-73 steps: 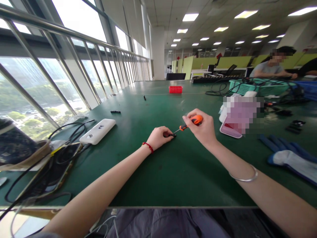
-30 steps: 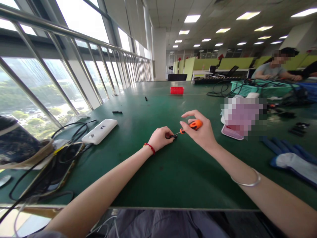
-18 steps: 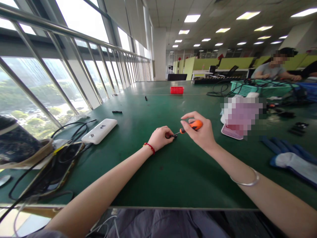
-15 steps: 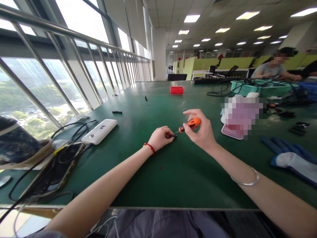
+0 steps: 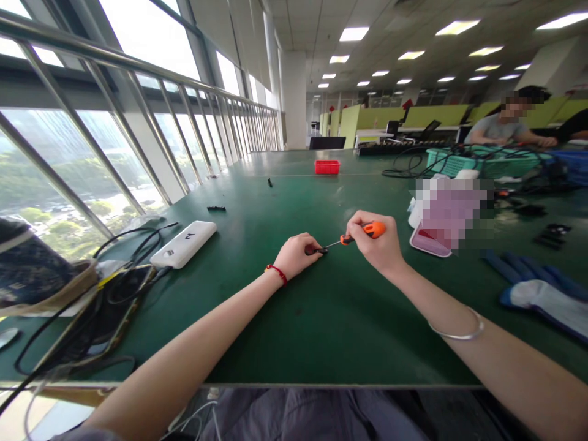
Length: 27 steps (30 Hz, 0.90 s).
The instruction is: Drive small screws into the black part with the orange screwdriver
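Observation:
My left hand [image 5: 298, 254] rests low over the green table [image 5: 275, 331], its fingers closed on a small black part [image 5: 316, 250] whose exact kind I cannot make out. To the right, my right hand [image 5: 377, 242] grips an orange and black screwdriver [image 5: 374, 229] by its handle, fingers wrapped round it. The screwdriver's thin metal shaft points left, and its tip is at or close to the right end of the black part. Part of the black piece is hidden by my left fingers.
A white power bank [image 5: 184, 245], cables and a phone [image 5: 108, 324] lie at left. Small black pieces [image 5: 216, 209] and a red bin [image 5: 327, 167] are farther back. At right are a blue-white glove [image 5: 546, 300], a pink-edged item [image 5: 430, 240] and a teal basket [image 5: 482, 164]. A co-worker [image 5: 500, 125] sits beyond.
My right hand has shifted slightly right and lower, and its raised fingers have closed round the screwdriver handle. The screwdriver lies flatter. My left hand stays nearly still with the black part.

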### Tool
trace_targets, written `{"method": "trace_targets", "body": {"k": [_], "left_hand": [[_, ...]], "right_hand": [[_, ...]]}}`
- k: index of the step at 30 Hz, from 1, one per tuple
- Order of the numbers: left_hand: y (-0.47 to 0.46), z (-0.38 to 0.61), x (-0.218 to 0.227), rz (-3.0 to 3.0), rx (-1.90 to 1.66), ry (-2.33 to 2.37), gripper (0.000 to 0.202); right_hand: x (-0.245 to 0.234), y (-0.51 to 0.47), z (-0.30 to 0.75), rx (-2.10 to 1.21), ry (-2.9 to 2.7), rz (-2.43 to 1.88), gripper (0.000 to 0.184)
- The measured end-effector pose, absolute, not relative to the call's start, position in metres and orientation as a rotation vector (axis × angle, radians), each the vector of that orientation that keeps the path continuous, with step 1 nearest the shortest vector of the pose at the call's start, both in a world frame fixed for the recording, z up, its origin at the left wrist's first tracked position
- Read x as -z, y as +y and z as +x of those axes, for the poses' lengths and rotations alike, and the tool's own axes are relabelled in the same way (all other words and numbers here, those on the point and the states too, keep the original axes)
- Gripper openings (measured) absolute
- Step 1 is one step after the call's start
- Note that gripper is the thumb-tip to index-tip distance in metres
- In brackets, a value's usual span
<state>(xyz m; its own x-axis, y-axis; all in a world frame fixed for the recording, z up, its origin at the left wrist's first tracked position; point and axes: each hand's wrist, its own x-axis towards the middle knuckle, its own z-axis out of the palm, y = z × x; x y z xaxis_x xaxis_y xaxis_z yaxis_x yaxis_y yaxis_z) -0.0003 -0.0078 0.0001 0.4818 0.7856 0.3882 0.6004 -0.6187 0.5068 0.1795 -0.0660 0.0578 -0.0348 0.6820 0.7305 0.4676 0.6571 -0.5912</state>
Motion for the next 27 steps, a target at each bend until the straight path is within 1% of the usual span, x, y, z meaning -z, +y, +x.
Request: {"method": "trace_targets", "body": {"k": [4, 16, 19, 21, 24, 25, 27], "left_hand": [[-0.0069, -0.0006, 0.0000, 2.417, -0.862, 1.166, 0.011], [-0.0069, -0.0010, -0.0002, 2.410, -0.866, 1.160, 0.010], [-0.0068, -0.0012, 0.0000, 2.406, -0.867, 1.155, 0.010], [-0.0065, -0.0011, 0.0003, 2.403, -0.870, 1.158, 0.010], [-0.0062, -0.0010, 0.0008, 2.393, -0.874, 1.169, 0.010], [-0.0061, -0.0010, 0.0008, 2.390, -0.874, 1.172, 0.010], [-0.0059, -0.0010, 0.0009, 2.388, -0.874, 1.175, 0.010]], "right_hand": [[-0.0581, -0.0619, 0.1830, -0.221, -1.604, -0.983, 0.021], [-0.0556, -0.0576, 0.1831, -0.265, -1.633, -1.005, 0.020], [-0.0575, -0.0570, 0.1839, -0.289, -1.638, -1.013, 0.013], [-0.0585, -0.0570, 0.1843, -0.272, -1.622, -1.044, 0.001], [-0.0591, -0.0571, 0.1853, -0.221, -1.613, -1.094, 0.023], [-0.0593, -0.0572, 0.1856, -0.210, -1.625, -1.099, 0.027], [-0.0599, -0.0578, 0.1857, -0.199, -1.647, -1.107, 0.023]]}}
